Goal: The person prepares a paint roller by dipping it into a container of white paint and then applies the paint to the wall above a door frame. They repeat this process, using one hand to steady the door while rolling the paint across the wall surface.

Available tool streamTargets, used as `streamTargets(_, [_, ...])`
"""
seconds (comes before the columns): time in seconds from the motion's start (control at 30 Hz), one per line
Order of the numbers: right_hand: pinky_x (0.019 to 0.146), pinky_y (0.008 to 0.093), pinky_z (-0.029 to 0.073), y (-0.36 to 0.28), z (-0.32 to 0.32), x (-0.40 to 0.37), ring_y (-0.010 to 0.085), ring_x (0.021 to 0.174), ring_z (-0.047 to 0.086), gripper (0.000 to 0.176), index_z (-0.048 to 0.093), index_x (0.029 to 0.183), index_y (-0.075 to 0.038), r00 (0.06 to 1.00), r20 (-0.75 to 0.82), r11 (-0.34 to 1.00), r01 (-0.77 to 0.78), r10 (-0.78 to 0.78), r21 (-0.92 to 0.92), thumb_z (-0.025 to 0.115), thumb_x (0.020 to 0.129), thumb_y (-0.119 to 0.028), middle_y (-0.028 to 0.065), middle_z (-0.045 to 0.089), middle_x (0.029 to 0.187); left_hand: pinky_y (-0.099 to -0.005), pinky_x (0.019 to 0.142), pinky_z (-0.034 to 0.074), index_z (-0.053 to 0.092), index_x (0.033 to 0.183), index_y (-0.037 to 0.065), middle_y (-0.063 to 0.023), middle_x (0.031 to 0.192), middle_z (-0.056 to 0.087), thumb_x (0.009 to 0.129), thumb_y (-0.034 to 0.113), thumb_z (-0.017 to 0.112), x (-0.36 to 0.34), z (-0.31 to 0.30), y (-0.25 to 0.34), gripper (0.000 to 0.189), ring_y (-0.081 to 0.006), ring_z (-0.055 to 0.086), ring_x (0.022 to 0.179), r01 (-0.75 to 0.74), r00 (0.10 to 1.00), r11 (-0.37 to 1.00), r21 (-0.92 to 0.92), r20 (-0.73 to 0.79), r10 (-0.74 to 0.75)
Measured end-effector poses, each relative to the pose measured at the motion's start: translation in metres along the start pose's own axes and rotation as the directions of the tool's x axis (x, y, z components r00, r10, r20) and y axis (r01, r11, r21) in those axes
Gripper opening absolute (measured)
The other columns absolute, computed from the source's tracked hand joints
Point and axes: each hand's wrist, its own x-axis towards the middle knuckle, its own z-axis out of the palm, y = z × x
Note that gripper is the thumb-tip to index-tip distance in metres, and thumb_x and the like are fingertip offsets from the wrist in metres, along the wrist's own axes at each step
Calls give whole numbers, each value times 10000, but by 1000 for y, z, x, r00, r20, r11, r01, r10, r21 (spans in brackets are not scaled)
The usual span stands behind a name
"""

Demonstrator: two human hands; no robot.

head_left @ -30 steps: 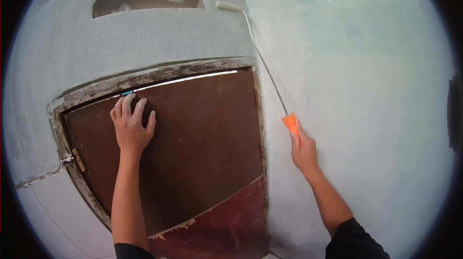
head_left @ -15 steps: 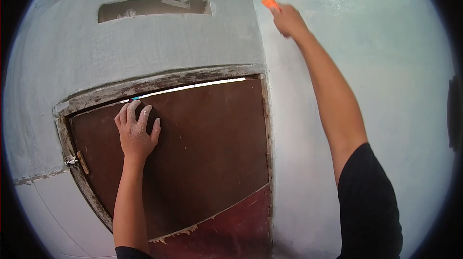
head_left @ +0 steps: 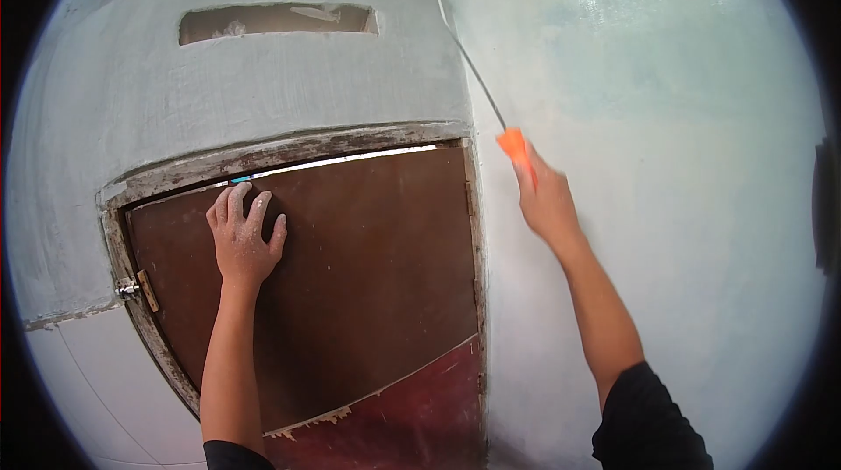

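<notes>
My right hand (head_left: pixel 547 198) is closed round the orange handle of a small paint roller (head_left: pixel 478 76). The roller's thin metal rod slants up and left, and its pale sleeve lies at the wall (head_left: pixel 333 84) above the door, near the corner. My left hand (head_left: pixel 241 232), whitened with dust or paint, rests with bent, spread fingers against the upper part of the brown door (head_left: pixel 368 242). Its fingertips reach the door's top edge, and nothing shows in its grasp.
A worn wooden frame (head_left: pixel 289 150) surrounds the door, with a metal latch (head_left: pixel 128 289) at its left. Above it is a rectangular wall opening (head_left: pixel 279 21). The right-hand wall (head_left: pixel 666 207) has a pale green, shiny patch. White tiles (head_left: pixel 105 382) cover the lower left.
My right hand has come down with the roller, bringing its sleeve into view at the top. My left hand stays at the door's top edge.
</notes>
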Motion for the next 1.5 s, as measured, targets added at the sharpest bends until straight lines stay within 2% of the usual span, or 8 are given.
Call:
streamTargets(0.1, [750,521,493,-3,-7,-22,481,874,617,444,459,1385,-30,968,108,970,-234,226,69,481,988,-227,289,650,925,-463,989,367,641,1102,100,-123,1231,529,764,239,733,1,0,1,376,-333,469,1201,-1,1000,1000,2,13,1])
streamTargets(0.3, [724,512,510,12,5,99,482,815,623,378,532,1268,1,981,-61,977,178,-186,-121,484,981,-240,250,675,874,-461,997,357,626,1121,97,-129,1235,523,780,226,724,0,-1,0,377,-336,463,1213,-1,1000,1000,6,31,1])
streamTargets(0.43, [479,369,488,-34,-28,199,200,464,548,424,537,1317,-36,972,194,992,-124,129,-36,431,1004,-301,87,552,610,-463,998,357,626,1121,97,-127,1235,521,777,225,726,1,-1,2,380,-335,465,1207,-5,999,1000,11,34,5])
streamTargets(0.53, [530,382,513,-43,-34,213,252,491,594,415,574,1140,25,973,168,986,-150,161,-75,436,1014,-346,168,620,660,-466,997,357,626,1121,97,-125,1235,520,776,228,727,1,0,2,383,-336,466,1203,-3,999,1000,10,39,3])
streamTargets(0.63, [591,431,528,-37,-36,169,332,594,649,393,551,1238,-12,971,202,991,-123,131,-52,436,1009,-309,217,664,754,-468,998,356,627,1122,99,-123,1234,521,777,231,726,0,0,1,383,-336,464,1204,-5,1000,1000,9,26,5])
streamTargets(0.7, [683,495,527,11,-1,112,434,761,653,377,532,1273,-36,947,-85,944,295,-309,-148,442,999,-278,256,674,873,-468,1001,356,627,1123,101,-123,1234,520,780,233,723,1,0,0,380,-335,462,1206,-4,1000,1000,5,23,4])
streamTargets(1.0, [729,413,525,-18,5,-225,390,847,683,480,410,1432,-2,935,174,945,-322,309,56,505,982,-139,258,661,1003,-458,995,363,647,1102,101,-117,1226,532,787,260,714,-1,1,0,359,-327,468,1202,-14,1000,1000,23,16,13])
streamTargets(1.5, [623,476,474,-28,-16,-82,447,718,618,465,433,1404,5,947,157,953,-293,280,72,509,989,-192,302,612,824,-460,989,368,642,1114,114,-114,1221,533,792,261,717,-1,0,-2,361,-330,469,1204,-14,1000,1000,14,22,14])
